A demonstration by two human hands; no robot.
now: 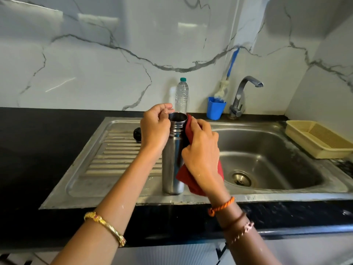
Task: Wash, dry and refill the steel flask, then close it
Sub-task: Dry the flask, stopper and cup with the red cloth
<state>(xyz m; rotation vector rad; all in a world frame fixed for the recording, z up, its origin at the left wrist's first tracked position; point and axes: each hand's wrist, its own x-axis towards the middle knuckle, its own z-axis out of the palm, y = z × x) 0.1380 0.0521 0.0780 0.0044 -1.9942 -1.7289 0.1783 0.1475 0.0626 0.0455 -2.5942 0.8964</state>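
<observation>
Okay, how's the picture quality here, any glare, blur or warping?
Head view: wide-angle warping bows the counter edge; window glare streaks the marble wall; the steel flask and both hands are sharp, with soft reflections on the sink.

The open steel flask (172, 159) stands upright on the sink drainboard (114, 157). The left hand (155, 129) grips its neck; the right hand (202, 152) presses a red cloth (188, 180) against its side. A black cap (137, 134), probably its lid, lies behind.

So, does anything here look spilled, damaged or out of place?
Nothing stands out. The steel flask stands upright on the drainboard, uncapped, while the right hand presses a red cloth to it and the left hand grips its neck.
</observation>
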